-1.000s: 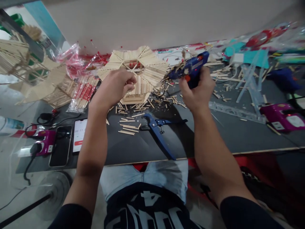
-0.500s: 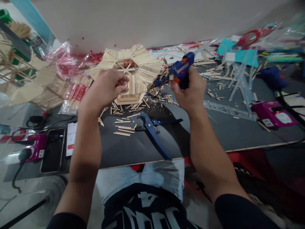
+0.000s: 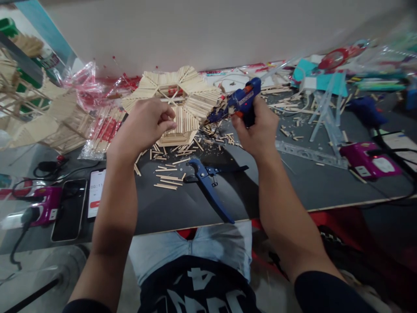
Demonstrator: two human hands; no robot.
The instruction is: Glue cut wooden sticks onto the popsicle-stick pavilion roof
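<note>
My right hand [image 3: 259,128] is wrapped round a blue glue gun [image 3: 243,99] with orange parts. Its nozzle points left and down, close to the right edge of a wooden stick model [image 3: 202,104]. That model is built from thin sticks in flared, roof-like panels around an open centre. Over the model's front left side is my left hand [image 3: 146,119], fingers curled and thumb near the fingertips; whatever they may pinch is too small to make out. In front of the model lie loose cut sticks [image 3: 169,180] and a blue-handled cutter [image 3: 210,187].
Two phones [image 3: 70,208] and a purple power socket [image 3: 48,204] lie at the left. A second stick model [image 3: 45,113] stands behind them. On the right are a clear ruler [image 3: 309,154], glue sticks [image 3: 321,108] and another purple socket [image 3: 369,158]. A wall [image 3: 195,30] rises behind.
The whole view has shifted slightly, with the table appearing a little lower. The glue gun's nozzle has stayed near the model's right edge, and my left hand keeps its curled pose.
</note>
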